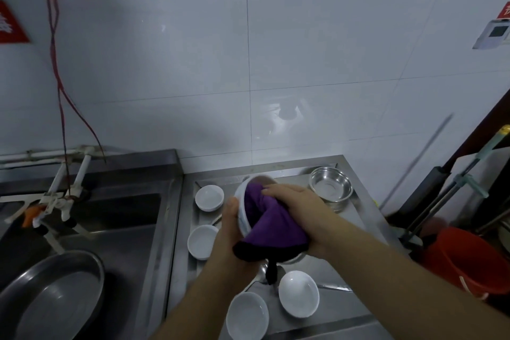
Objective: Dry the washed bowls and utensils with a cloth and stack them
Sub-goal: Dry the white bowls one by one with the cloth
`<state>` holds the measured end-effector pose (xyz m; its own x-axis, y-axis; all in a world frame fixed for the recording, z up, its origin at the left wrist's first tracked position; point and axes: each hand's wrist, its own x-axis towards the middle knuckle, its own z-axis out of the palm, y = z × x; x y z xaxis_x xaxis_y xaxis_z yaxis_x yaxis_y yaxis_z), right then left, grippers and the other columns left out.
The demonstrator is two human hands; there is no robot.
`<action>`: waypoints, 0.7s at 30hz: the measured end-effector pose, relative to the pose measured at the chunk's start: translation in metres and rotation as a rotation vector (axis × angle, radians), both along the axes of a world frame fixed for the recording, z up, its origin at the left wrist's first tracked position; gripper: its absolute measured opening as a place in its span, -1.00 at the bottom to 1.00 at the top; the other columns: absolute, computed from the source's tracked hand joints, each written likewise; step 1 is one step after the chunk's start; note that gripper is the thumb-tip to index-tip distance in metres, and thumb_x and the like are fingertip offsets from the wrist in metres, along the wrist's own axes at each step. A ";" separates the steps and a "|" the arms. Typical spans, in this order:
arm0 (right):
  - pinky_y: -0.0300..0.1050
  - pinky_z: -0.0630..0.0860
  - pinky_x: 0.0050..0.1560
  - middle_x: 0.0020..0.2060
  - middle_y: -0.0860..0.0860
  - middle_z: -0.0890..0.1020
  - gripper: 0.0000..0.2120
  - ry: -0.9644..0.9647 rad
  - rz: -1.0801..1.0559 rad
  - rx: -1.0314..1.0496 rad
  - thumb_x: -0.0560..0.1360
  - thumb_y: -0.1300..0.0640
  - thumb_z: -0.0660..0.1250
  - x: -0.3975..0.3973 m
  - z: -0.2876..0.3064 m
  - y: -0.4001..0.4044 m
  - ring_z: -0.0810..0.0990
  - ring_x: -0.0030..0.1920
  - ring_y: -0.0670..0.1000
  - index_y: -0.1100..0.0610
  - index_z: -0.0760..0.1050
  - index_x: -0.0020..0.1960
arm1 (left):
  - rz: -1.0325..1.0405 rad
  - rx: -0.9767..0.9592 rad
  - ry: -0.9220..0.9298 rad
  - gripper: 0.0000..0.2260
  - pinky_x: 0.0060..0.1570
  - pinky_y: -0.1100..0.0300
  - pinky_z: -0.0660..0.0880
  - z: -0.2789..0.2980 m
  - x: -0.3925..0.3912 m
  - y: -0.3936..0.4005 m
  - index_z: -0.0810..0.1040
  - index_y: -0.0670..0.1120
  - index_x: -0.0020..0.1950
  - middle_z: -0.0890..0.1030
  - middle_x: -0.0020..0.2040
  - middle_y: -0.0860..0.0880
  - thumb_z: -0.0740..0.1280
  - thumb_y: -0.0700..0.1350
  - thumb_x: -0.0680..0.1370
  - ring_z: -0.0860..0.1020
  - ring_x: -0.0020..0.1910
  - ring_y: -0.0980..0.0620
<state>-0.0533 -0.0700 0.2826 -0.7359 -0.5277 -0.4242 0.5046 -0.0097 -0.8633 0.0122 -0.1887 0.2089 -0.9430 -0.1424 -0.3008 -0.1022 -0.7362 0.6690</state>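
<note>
My left hand grips a white bowl by its rim, tilted on its side above the steel counter. A purple cloth with a dark edge fills the bowl, and my right hand presses it in, fingers curled over it. Several white bowls stand on the counter: one at the back left, one left of my wrist, two at the front. A stack of steel bowls sits at the back right. A utensil handle shows beneath my right forearm.
A steel sink lies to the left with taps and a large steel basin. An orange bucket and mop handles stand right of the counter. A tiled wall rises behind.
</note>
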 end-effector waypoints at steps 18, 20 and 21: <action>0.09 0.66 0.04 -0.06 0.19 0.75 -0.77 0.386 0.214 0.462 0.60 0.11 0.31 -0.018 0.006 0.007 0.73 -0.07 0.17 0.20 0.69 0.10 | 0.067 -0.454 0.099 -0.30 0.12 -0.05 0.65 0.007 -0.017 -0.013 0.52 -0.02 0.44 0.71 0.22 -0.13 0.43 0.32 0.40 0.69 0.22 -0.16; -0.05 0.64 -0.21 -0.15 0.21 0.73 -0.74 0.062 0.116 0.240 0.57 0.09 0.37 -0.014 0.005 0.013 0.72 -0.23 0.11 0.26 0.67 0.10 | 0.027 -0.542 0.192 -0.38 0.20 -0.08 0.63 0.005 -0.013 -0.016 0.49 0.01 0.47 0.68 0.27 -0.13 0.40 0.27 0.48 0.66 0.26 -0.18; -0.07 0.62 -0.24 -0.18 0.19 0.71 -0.73 -0.044 0.072 0.144 0.55 0.06 0.38 -0.012 0.003 0.015 0.69 -0.26 0.10 0.26 0.66 0.09 | -0.002 -0.584 0.229 -0.38 0.17 -0.04 0.64 0.003 -0.012 -0.017 0.47 0.03 0.49 0.66 0.29 -0.11 0.40 0.28 0.50 0.66 0.26 -0.15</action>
